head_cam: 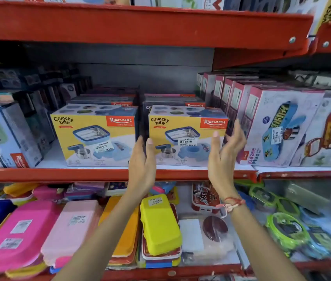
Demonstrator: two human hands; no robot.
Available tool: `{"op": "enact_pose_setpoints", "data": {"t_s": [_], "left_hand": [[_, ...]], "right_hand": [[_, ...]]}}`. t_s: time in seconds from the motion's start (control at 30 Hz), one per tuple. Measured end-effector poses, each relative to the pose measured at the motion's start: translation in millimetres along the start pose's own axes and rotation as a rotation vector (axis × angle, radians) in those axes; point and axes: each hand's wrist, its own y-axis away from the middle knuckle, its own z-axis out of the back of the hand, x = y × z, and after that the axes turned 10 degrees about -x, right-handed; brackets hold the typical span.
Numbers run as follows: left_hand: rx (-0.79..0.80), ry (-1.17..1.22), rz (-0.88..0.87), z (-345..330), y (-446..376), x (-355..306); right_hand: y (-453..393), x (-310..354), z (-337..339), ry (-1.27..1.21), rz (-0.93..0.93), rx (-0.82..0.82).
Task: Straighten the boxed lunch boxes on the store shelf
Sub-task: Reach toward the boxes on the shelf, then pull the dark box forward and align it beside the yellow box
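Two yellow Crunchy Bite lunch-box cartons stand side by side at the front of the red middle shelf (99, 174). The left carton (93, 136) is untouched. The right carton (183, 134) sits between my hands. My left hand (142, 165) has its fingers spread at the carton's lower left corner, with the fingertips reaching into the gap between the two cartons. My right hand (224, 155) is open beside the carton's right face, palm toward it, and looks slightly apart from it. More of the same cartons are stacked behind both.
Pink Kidzee Plus boxes (278, 126) stand close to the right of my right hand. Other boxed sets (4, 134) fill the shelf's left end. Below, loose plastic lunch boxes lie in piles, including a yellow one (159, 224) and pink ones (18, 232).
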Motion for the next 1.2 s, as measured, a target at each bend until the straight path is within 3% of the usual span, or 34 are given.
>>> {"op": "enact_pose_setpoints", "data": {"t_s": [0.13,0.2,0.43,0.57,0.67,0.93,1.2], "left_hand": [[0.086,0.110,0.175,5,-11,0],[0.099,0.169,0.264,6,-14,-2],[0.078,0.411,0.147,28,-10,-21],[0.037,0.532,0.225,41,-22,-29],[0.066,0.489,0.226,44,-25,-34],[0.136,0.396,0.066,44,-27,-37],[0.041,0.283,-0.009,18,-29,-14]], "right_hand": [[-21,-8,2,-0.089,-0.493,0.016],[-30,-10,6,-0.113,-0.645,0.062],[-52,11,35,-0.348,-0.545,0.078],[-61,23,47,-0.514,-0.500,0.000],[-63,31,49,-0.546,-0.445,0.048],[-60,29,51,-0.418,-0.249,0.174],[-37,-7,31,-0.314,-0.205,0.122]]}}
